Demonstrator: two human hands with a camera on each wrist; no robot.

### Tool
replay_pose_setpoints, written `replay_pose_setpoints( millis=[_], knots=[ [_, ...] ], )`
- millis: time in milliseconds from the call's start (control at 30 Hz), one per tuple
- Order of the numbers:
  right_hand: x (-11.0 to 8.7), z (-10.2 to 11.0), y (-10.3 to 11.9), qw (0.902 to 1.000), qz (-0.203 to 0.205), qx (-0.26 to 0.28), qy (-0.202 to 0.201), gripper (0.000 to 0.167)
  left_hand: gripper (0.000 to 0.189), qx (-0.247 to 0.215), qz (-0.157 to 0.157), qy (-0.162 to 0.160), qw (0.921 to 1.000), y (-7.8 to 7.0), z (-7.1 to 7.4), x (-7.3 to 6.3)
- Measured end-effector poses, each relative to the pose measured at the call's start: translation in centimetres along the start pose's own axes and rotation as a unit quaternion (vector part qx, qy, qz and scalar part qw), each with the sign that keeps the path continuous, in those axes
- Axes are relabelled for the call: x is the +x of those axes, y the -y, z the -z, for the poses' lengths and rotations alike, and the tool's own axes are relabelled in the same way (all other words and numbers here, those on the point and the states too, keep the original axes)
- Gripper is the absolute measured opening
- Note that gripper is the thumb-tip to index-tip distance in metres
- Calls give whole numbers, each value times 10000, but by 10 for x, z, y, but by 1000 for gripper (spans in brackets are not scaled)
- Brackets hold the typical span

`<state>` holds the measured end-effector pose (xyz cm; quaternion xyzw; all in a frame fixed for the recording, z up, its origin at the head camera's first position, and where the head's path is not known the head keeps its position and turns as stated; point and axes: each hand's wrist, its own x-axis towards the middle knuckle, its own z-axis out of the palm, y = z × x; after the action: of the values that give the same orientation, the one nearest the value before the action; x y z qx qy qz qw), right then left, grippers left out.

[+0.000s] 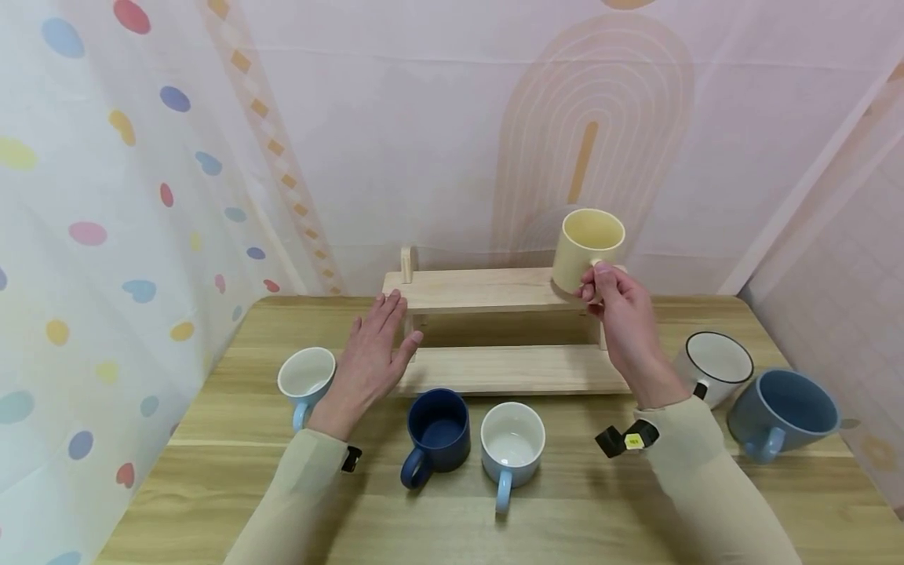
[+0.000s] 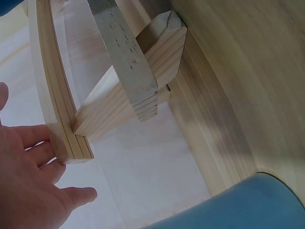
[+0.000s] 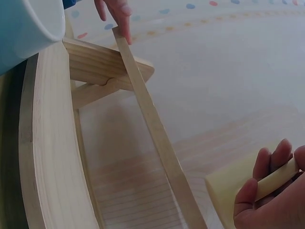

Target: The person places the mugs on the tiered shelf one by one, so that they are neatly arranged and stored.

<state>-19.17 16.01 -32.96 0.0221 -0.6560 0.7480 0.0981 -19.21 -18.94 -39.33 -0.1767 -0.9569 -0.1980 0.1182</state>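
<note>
My right hand (image 1: pixel 631 333) grips the handle of a pale yellow mug (image 1: pixel 574 255), which stands upright at the right end of the upper board (image 1: pixel 480 290) of a two-tier wooden rack. In the right wrist view, curled fingers (image 3: pixel 247 195) wrap that handle. My left hand (image 1: pixel 369 357) lies at the rack's left end, its fingers extended. Its fingertips touch the end of the upper board (image 2: pixel 71 148) in the left wrist view. Below it runs the lower board (image 1: pixel 508 373), with no mug on it.
Left of the rack is a light-blue mug with white inside (image 1: pixel 304 392). In front stand a navy mug (image 1: pixel 452 447) and another light-blue mug (image 1: pixel 512 467). To the right are a white, black-rimmed mug (image 1: pixel 720 384) and a grey-blue mug (image 1: pixel 784 424). A patterned curtain (image 1: pixel 424 141) hangs behind.
</note>
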Motion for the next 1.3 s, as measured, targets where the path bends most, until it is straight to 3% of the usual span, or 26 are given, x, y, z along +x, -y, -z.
replay_pose_setpoints(
  millis=[300, 1300],
  knots=[
    [4, 1, -6, 9997, -156, -175, 68, 41, 71, -53, -26, -34, 10000, -2, -1, 0],
    [9, -8, -13, 9993, -205, -315, -72, 38, 83, -2, -16, 48, 10000, -1, 2, -9]
  ],
)
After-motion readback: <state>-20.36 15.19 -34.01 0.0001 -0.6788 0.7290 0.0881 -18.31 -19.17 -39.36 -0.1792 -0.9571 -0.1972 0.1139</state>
